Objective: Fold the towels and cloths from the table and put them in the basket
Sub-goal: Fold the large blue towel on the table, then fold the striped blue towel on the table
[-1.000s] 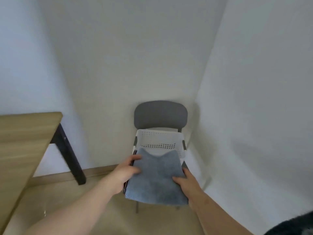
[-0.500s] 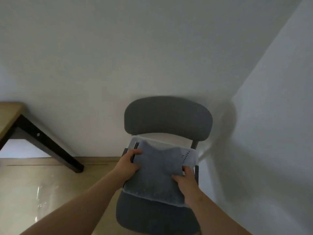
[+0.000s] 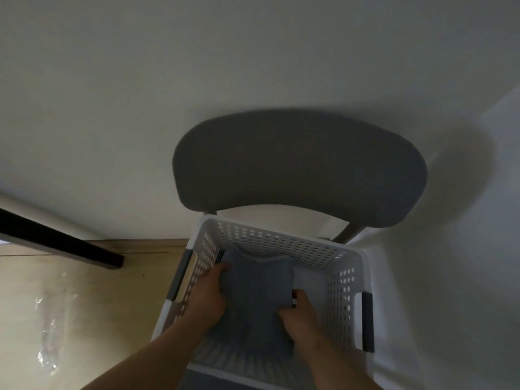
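Folded grey towel: held low inside the basket, long axis running near to far. Left edge gripped by the left hand, right edge by the right hand, fingers curled on the cloth; both hands equally near. Release judged to need only a straight drop. Basket set on a grey chair.

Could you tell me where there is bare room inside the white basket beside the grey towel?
Bare floor shows in the white perforated plastic basket between the folded grey towel and the right wall, and along the near edge. The left hand crowds the left wall.
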